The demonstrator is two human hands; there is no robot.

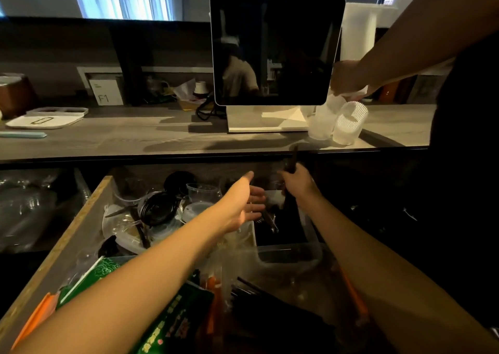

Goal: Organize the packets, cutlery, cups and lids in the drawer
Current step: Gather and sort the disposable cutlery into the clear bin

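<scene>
Green packets (172,324) wait; right hand (299,183) grips dark cutlery (293,159), left hand (243,205) open-fingered: drop handles aligned into white tray (253,232).

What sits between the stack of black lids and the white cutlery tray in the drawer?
Head view: between the black lids and the white cutlery tray lie a clear cup, a translucent lid, and the open left hand.

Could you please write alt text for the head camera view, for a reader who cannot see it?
A person reaches into a cluttered open drawer: the right hand grips a dark utensil upright over a cutlery tray, the left hand open beside it. Another person's hand handles clear cups on the counter above.
</scene>
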